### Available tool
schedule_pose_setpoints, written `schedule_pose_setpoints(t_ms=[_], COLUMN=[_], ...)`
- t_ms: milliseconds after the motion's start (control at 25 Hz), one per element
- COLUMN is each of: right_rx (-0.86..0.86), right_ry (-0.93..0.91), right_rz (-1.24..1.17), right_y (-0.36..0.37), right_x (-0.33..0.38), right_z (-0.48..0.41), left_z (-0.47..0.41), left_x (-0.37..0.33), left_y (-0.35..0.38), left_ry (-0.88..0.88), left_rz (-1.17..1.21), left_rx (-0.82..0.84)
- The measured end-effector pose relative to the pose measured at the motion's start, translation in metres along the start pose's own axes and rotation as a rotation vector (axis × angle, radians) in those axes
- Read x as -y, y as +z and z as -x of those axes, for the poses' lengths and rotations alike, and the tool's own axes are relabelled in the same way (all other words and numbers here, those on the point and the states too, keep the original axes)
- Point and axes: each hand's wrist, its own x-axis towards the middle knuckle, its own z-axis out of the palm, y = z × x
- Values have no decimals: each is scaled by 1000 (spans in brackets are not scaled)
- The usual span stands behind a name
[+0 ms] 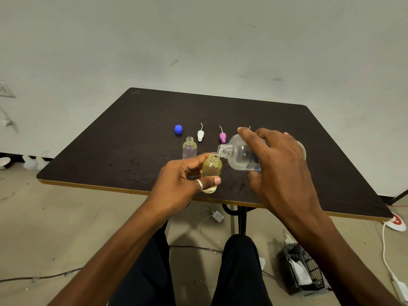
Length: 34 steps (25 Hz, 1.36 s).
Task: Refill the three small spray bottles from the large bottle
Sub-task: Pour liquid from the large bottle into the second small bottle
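**Clear plastic poured into clear plastic**

Above the dark wood-grain desk (132,133), the right hand (280,164) grasps the large rounded clear plastic bottle (237,154), tipped neck-down onto the small yellowish cylindrical bottle (211,167) gripped by the left hand (178,186). Another small clear bottle (189,147) stands uncapped just behind; 1 ribbed blue cap (178,129) lies beyond.

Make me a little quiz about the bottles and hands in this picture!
1. True or false: the large clear plastic bottle is tipped over the small yellowish bottle.
2. Which hand holds the small yellowish bottle: A) left hand B) right hand?
3. What colour is the round screw cap lying on the dark wooden table?

Key: 1 true; 2 A; 3 blue.
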Motion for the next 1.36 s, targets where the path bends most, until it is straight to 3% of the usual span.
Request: schedule_pose_setpoints(t_ms=[560, 760, 1360], right_rx=[133, 92, -55], right_ry=[340, 450, 573], right_rz=[-584, -741, -847], right_y=[15, 20, 14], right_x=[-23, -40, -72], right_z=[-1, -2, -7], left_z=[-31, -69, -113], left_x=[12, 28, 73], left_y=[23, 41, 70], left_ry=[8, -6, -94], left_rz=[8, -22, -49], left_rx=[-191, -230, -300])
